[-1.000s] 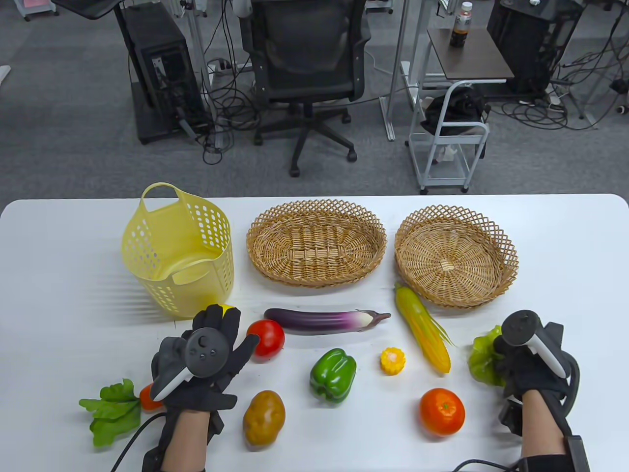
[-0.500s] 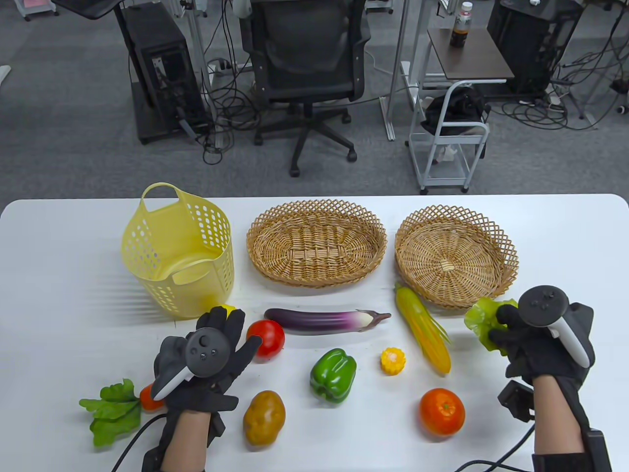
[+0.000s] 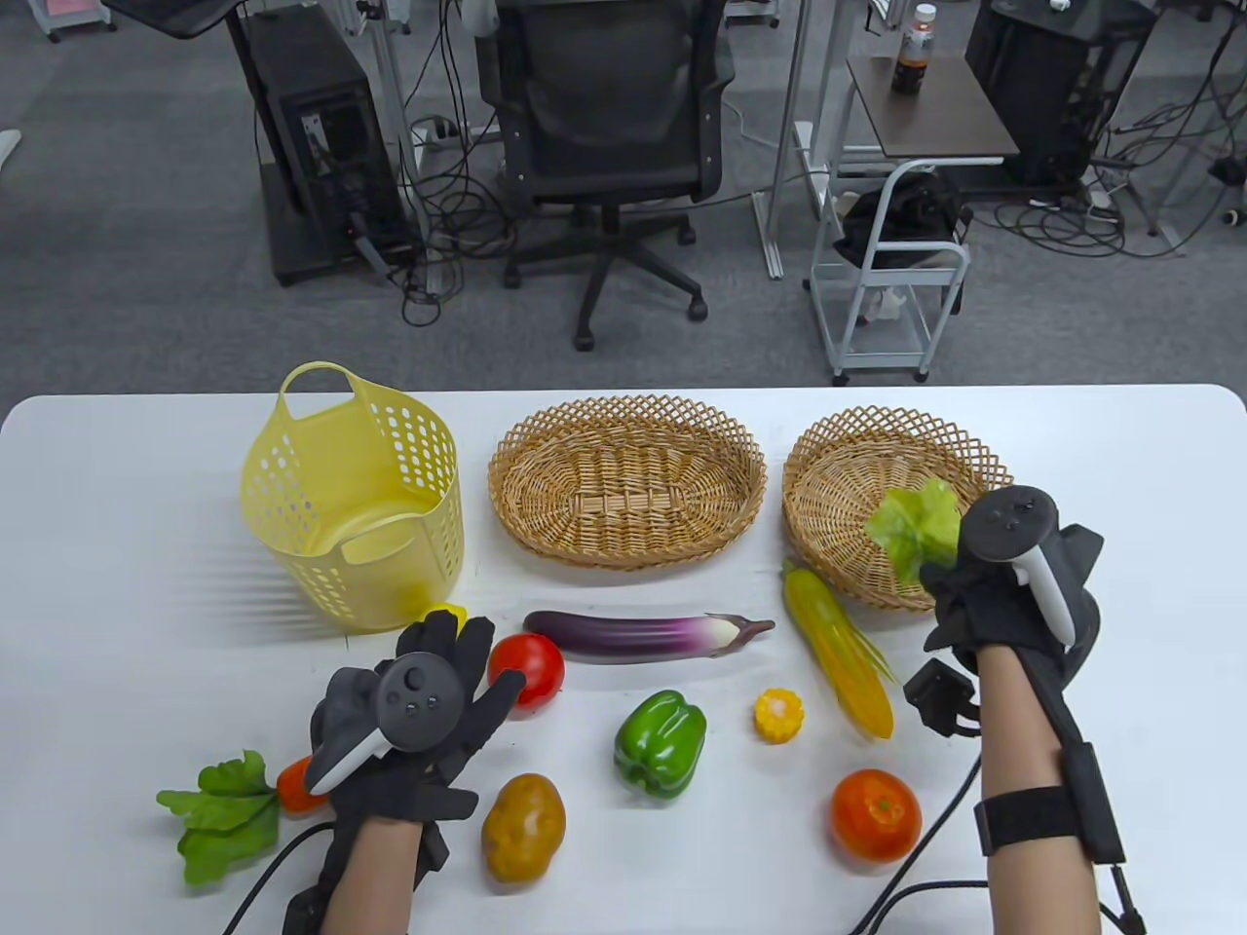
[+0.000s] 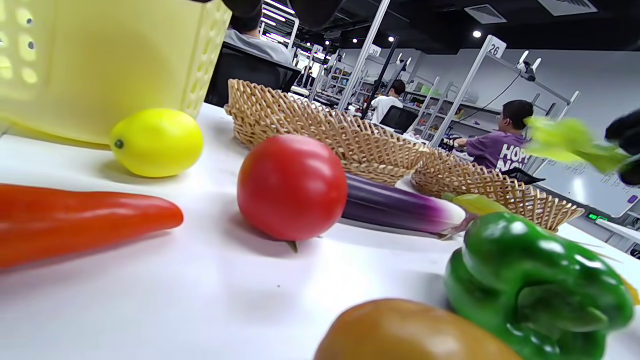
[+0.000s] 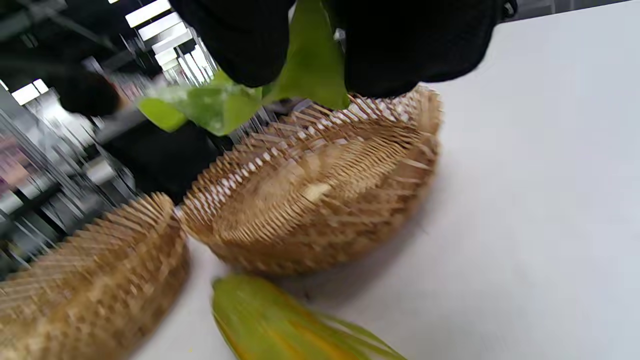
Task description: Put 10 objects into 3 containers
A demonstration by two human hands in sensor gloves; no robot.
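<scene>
My right hand [image 3: 984, 584] grips a green lettuce leaf [image 3: 916, 531] and holds it over the near right edge of the round wicker basket [image 3: 857, 458]; in the right wrist view the leaf [image 5: 300, 75] hangs between my fingers above that basket [image 5: 320, 200]. My left hand [image 3: 438, 682] hovers open, fingers spread, over the table beside the tomato [image 3: 529, 667] and the lemon [image 3: 446, 615]. The yellow plastic basket [image 3: 356, 497] and the oval wicker basket [image 3: 628, 477] stand behind.
On the table lie an eggplant [image 3: 643, 635], corn cob [image 3: 840, 653], small corn piece [image 3: 779, 714], green pepper [image 3: 661, 742], potato [image 3: 524, 826], orange [image 3: 875, 814] and a carrot with leaves [image 3: 234, 799]. An office chair [image 3: 604, 127] stands beyond.
My right hand has lifted the lettuce off the table at the right and carried it up and left to the round wicker basket. My left hand has barely moved.
</scene>
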